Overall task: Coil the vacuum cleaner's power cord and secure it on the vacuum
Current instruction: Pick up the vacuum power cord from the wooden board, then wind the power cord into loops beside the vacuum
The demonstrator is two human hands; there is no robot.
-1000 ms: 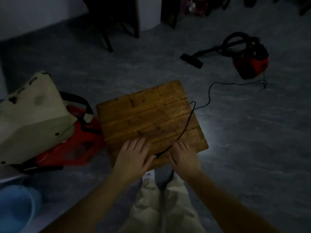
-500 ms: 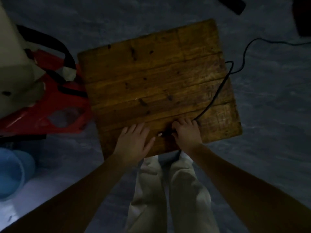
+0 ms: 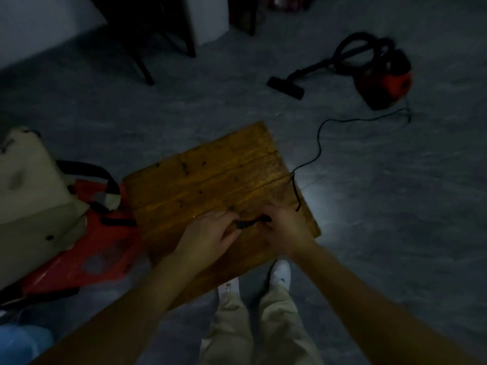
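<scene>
A red and black vacuum cleaner (image 3: 383, 80) lies on the grey floor at the far right, its hose and floor nozzle (image 3: 286, 87) stretched to the left. Its thin black power cord (image 3: 320, 143) runs from the vacuum across the floor onto a wooden stool top (image 3: 210, 175). Over the stool's near edge, my left hand (image 3: 208, 233) and my right hand (image 3: 286, 227) both hold the cord's plug end (image 3: 249, 223), which shows dark between them. More cord hangs off the stool's right edge beside my right hand.
A beige bag (image 3: 29, 185) with black straps rests on a red plastic object (image 3: 87, 248) at the left. A blue bucket (image 3: 21, 346) sits at the bottom left. Dark chair legs (image 3: 142, 48) stand at the back. My legs and white shoes (image 3: 280, 272) are below the stool.
Both hands have closed on the plug end and lifted it off the stool top. My head has tilted up, bringing the vacuum back into view.
</scene>
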